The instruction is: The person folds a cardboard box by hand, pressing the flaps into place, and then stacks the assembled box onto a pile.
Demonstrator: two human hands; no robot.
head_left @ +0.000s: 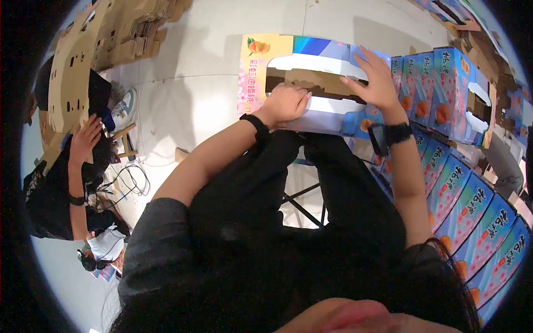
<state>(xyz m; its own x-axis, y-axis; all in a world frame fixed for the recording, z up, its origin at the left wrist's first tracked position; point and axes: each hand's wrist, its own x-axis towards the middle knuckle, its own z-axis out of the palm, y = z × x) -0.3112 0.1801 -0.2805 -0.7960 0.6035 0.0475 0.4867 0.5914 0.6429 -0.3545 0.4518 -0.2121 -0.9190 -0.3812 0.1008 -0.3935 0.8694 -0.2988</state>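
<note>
A printed cardboard fruit box (319, 119) with peach pictures lies in front of my knees, with a long opening in its upper face showing brown cardboard inside. At the near edge of this opening, my left hand (286, 104) is closed with its fingers curled, gripping the box's edge. My right hand (376, 80) rests at the box's right end, thumb and fingers spread apart. Dark bands circle both wrists.
Several similar printed boxes (466, 205) stand in rows along my right side. Flattened cardboard (130, 33) is stacked at upper left. A co-worker's hand (86, 136) touches a cardboard sheet (69, 83) at left, near black cables (130, 180) on the floor.
</note>
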